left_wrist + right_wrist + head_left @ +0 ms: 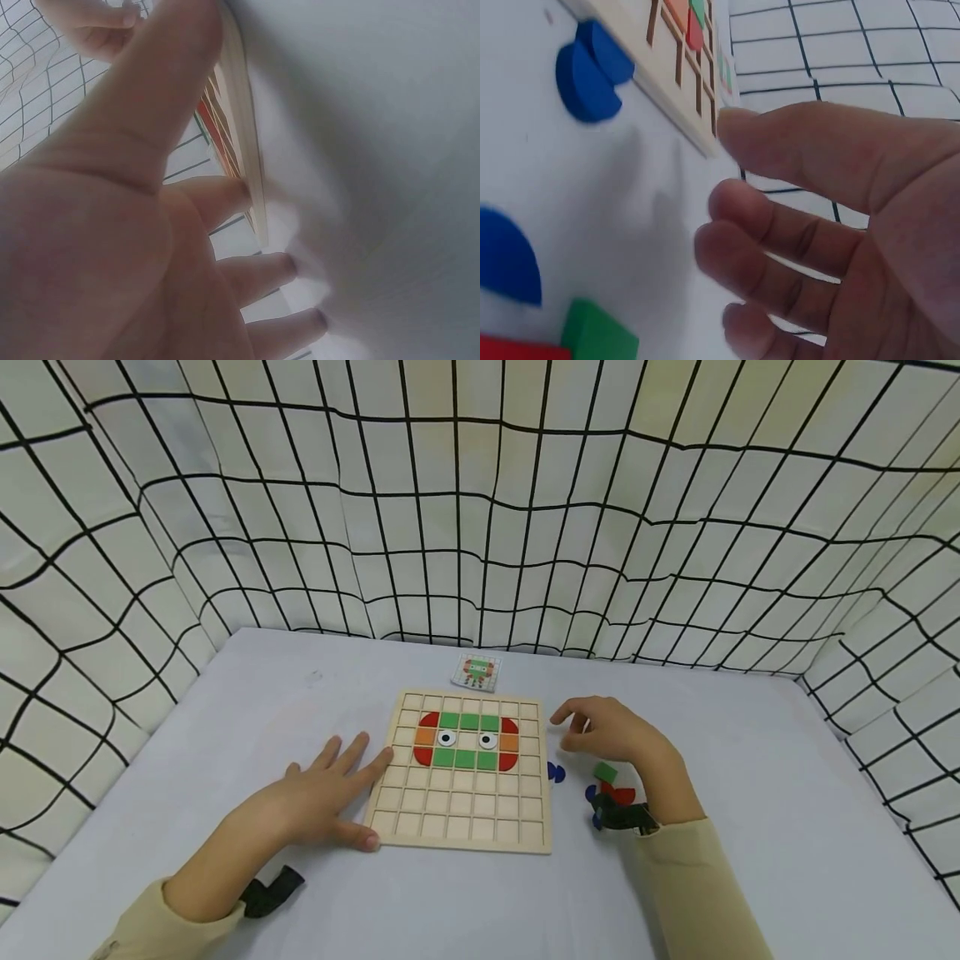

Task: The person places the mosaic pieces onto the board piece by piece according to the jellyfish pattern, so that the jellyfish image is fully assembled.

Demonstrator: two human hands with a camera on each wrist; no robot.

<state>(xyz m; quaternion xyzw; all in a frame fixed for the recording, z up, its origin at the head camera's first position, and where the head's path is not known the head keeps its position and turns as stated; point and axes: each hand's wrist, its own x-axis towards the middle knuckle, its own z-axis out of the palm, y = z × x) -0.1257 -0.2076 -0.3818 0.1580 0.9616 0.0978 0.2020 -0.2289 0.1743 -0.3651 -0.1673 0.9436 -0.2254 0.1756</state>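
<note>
A wooden grid board (461, 825) lies on the table, with red, orange and green pieces and two eye pieces (447, 738) set in its upper cells. My left hand (311, 802) is spread flat at the board's left side, index fingertip and thumb at its edge. To the right of the board hovers my right hand (615, 731), fingers loosely bent and nothing between them. Its thumb (780, 142) overlaps the board's corner in the right wrist view. Two blue half-round pieces (592, 71) lie beside the board's right edge, near this hand.
Under the right wrist, a green piece (605, 772), red pieces (623, 795) and more blue ones are scattered, partly hidden by a dark wrist strap (622, 814). A small pattern card (477, 672) lies behind the board. Black netting (480, 493) over white cloth encloses the table.
</note>
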